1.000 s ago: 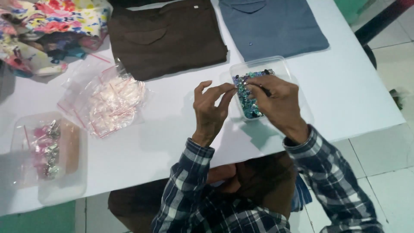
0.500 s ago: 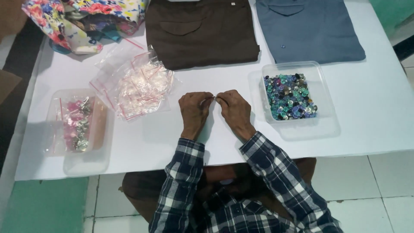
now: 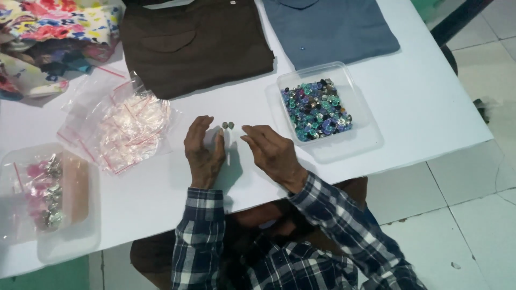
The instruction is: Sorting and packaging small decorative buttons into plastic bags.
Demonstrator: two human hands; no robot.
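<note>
My left hand (image 3: pixel 203 152) rests on the white table (image 3: pixel 419 107), fingers loosely apart, holding nothing. My right hand (image 3: pixel 271 153) lies beside it, fingers spread and empty. Two small dark round buttons (image 3: pixel 228 125) lie on the table just beyond and between my fingertips, touching neither hand. A thin white strip lies on the table between the hands. To the right of my right hand stands a clear plastic tub (image 3: pixel 361 137) filled with several blue, green and purple buttons (image 3: pixel 315 109).
Small clear zip bags (image 3: pixel 126 126) lie in a heap left of my left hand. A clear tub with pink and silver pieces (image 3: pixel 48 193) sits at the left edge. Folded brown shirt (image 3: pixel 193 43), blue shirt (image 3: pixel 333 29) and flowered cloth (image 3: pixel 48 32) lie at the back.
A second ago both hands were at the button tub; they then pinched together at the table's middle. Now they have drawn apart and two buttons lie on the table.
</note>
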